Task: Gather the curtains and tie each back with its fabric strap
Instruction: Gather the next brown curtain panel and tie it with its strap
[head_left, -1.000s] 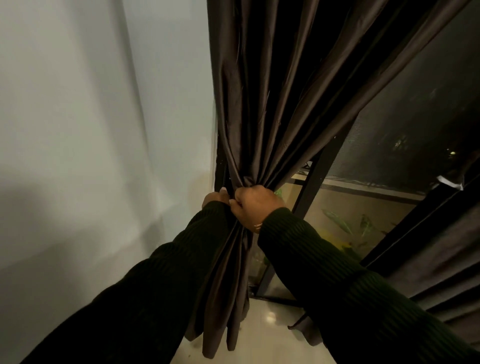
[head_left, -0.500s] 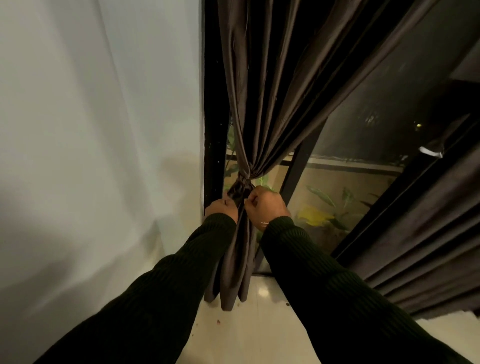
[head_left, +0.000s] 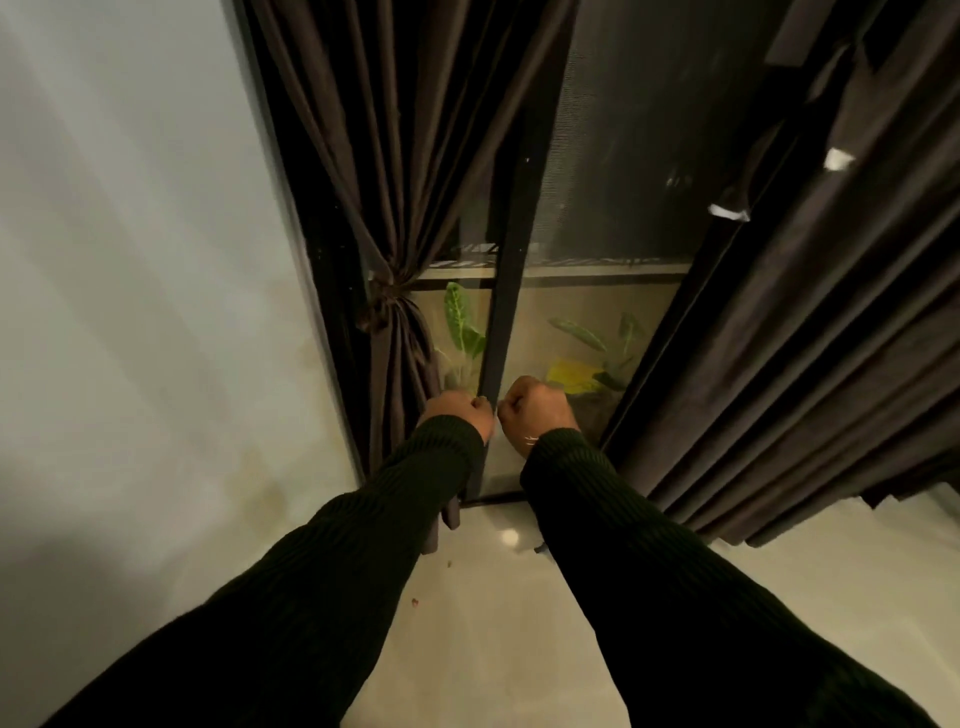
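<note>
Both hands have come off the left curtain (head_left: 400, 332) since half a second ago — it now hangs cinched by its strap (head_left: 387, 299) against the wall (head_left: 156, 312). Left hand (head_left: 460, 413) and right hand (head_left: 535, 410) are curled into fists holding nothing. Knot looks small, so it might slip loose. Right curtain (head_left: 805, 364) hangs untied — the window frame post (head_left: 511, 291) stands between.

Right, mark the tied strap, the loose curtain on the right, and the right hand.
tied strap (head_left: 387, 297): head view, on the knot cinching the left curtain.
loose curtain (head_left: 810, 374): head view, on its hanging middle folds.
right hand (head_left: 535, 410): head view, on the back of the curled hand.
</note>
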